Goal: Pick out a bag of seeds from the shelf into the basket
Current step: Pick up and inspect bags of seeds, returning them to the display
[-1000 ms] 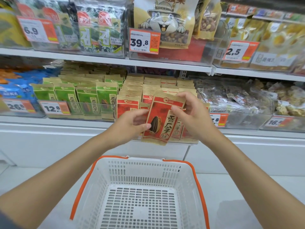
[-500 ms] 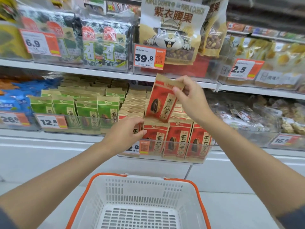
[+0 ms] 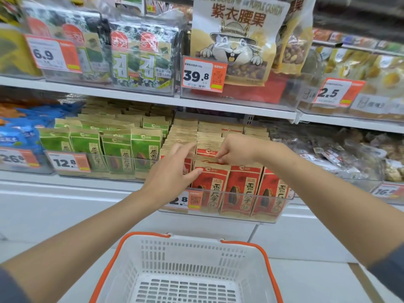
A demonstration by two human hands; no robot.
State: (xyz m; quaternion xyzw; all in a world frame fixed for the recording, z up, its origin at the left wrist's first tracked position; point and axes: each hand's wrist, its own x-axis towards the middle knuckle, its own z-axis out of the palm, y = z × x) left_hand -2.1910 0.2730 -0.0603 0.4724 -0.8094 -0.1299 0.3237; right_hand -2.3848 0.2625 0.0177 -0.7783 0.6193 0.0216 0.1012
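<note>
Red-and-kraft seed bags (image 3: 239, 189) stand in rows inside a clear bin (image 3: 270, 216) on the lower shelf. My right hand (image 3: 237, 149) reaches over the rows and pinches the top edge of one red seed bag (image 3: 207, 159) just behind the front one. My left hand (image 3: 172, 171) rests against the left side of the rows with its fingers stretched out. Its thumb touches the top of the front bag. Below, the white basket (image 3: 192, 259) with orange handles holds nothing.
Green seed bags (image 3: 118, 152) fill the bin to the left, with blue packs (image 3: 15, 138) beyond. Clear-wrapped snacks (image 3: 341, 154) lie to the right. The upper shelf (image 3: 131, 97) carries seaweed packs (image 3: 140, 55) and a large cashew bag (image 3: 236, 44). Price tags line the bin fronts.
My right hand, which held a red bag lifted above the bin, has come down to the tops of the rows. My left hand moved up against the bags.
</note>
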